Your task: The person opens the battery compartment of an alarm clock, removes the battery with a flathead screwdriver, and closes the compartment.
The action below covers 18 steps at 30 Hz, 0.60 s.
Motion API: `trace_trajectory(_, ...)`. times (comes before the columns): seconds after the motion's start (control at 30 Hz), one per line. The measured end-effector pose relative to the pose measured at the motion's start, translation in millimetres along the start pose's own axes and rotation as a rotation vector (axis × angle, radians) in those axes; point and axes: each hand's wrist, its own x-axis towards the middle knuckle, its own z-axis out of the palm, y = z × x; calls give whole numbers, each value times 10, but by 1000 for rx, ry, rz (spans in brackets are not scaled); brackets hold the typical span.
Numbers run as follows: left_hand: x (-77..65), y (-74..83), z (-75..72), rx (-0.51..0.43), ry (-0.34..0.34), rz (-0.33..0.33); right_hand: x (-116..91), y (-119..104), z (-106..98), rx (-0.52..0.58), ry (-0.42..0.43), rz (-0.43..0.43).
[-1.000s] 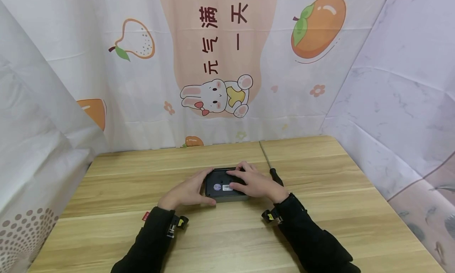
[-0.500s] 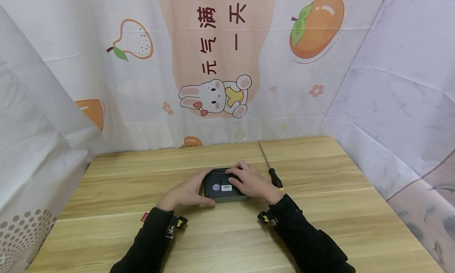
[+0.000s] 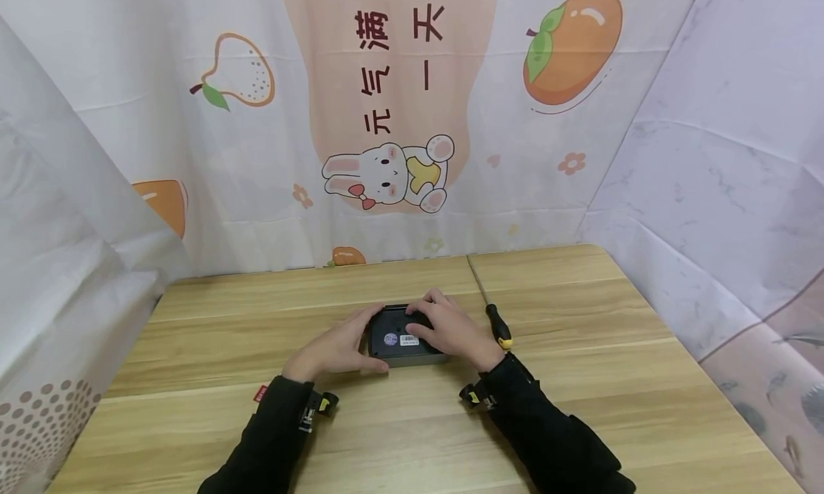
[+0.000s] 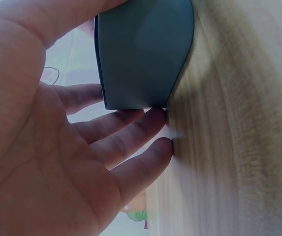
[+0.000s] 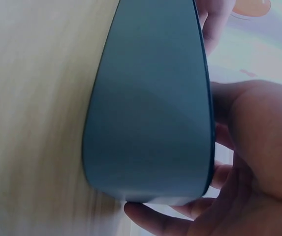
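A grey box-shaped device lies on the table, its black panel facing up with a round purple sticker and a white barcode label. My left hand grips its left end, thumb along the near side and fingers at the end. In the left wrist view those bent fingertips meet the lower edge of the grey casing. My right hand holds the right end, thumb over the black panel and partly covering the label. From the right wrist, its fingers curl under the end of the smooth grey casing.
A screwdriver with a black and yellow handle lies right of the device, its long shaft pointing to the back edge. Printed curtain hangs behind the wooden table. A small red tag shows beside the left sleeve.
My right hand and forearm have shifted slightly left, the thumb sliding further in over the black panel. More of the screwdriver's handle now shows. My left hand keeps its hold.
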Motion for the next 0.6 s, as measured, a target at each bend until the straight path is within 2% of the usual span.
trace_trajectory(0.2,25,-11,8,27,-2,-7,-3,-5,19,8,8,28)
trace_trajectory(0.6,4,-10,8,16,0,-1,17,-13,34,14,-4,51)
